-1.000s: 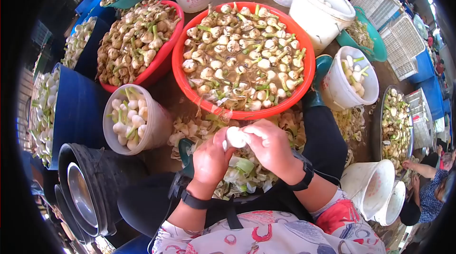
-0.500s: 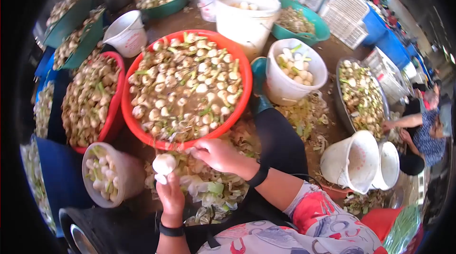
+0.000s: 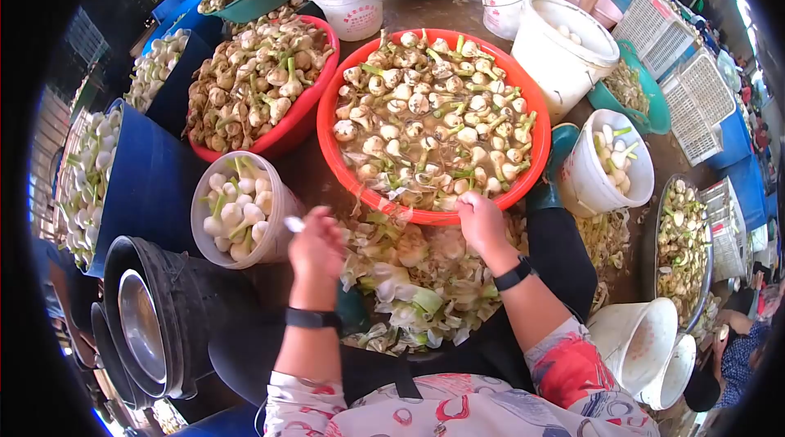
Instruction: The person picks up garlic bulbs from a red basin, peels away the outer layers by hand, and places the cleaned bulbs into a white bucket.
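Note:
A large red basin holds garlic bulbs in brownish water. At its near rim is my right hand, fingers closed together; whatever they grip is hidden. My left hand is blurred by motion beside a white bucket of peeled, pale garlic bulbs. A small white patch shows at the tip of that hand, too smeared to identify. Loose garlic skins and leaves lie heaped below and between my hands.
A second red tub of unpeeled garlic stands at the back left. Blue bins and black buckets line the left. White buckets, a metal basin and another person are on the right.
The view has turned, shifting the basin rightward. The white garlic bulb in my left hand is no longer seen there, and that hand is now beside the bucket. My right hand remains by the basin rim.

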